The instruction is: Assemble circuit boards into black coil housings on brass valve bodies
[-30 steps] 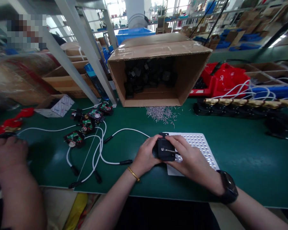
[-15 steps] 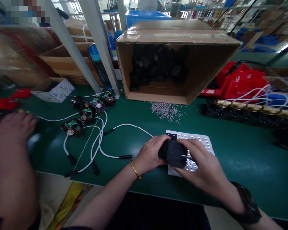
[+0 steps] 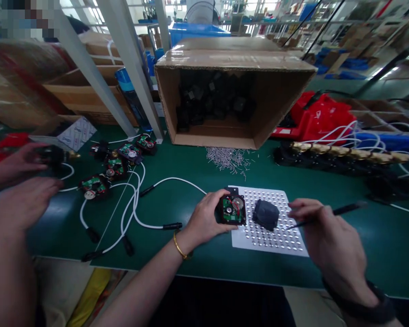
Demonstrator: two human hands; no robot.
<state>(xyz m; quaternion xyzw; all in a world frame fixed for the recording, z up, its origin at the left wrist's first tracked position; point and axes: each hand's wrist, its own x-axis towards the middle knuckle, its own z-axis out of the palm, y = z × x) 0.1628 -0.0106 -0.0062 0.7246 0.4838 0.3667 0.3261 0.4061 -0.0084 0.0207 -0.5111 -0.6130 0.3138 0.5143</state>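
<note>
The black cover [image 3: 266,214] now lies off on the perforated tray [image 3: 276,238], left hand [image 3: 204,220] fingers gripping the opened module [image 3: 232,210], right hand [image 3: 322,227] fingers pinching a thin tool [image 3: 341,210].

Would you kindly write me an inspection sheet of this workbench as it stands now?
Surface: green bench mat, with a white perforated tray lying on it.
Job's things: opened black module with its green circuit board exposed; black cover resting on the tray.
Clutter: pile of small metal pins; four more open circuit modules; a row of brass-tipped parts.
Hands: left hand grips the module; right hand holds a thin black tool.
Cables: white leads with black plugs, looped across the mat.
Surroundings: tipped cardboard box of black parts; red bins; another person's hands at far left.
</note>
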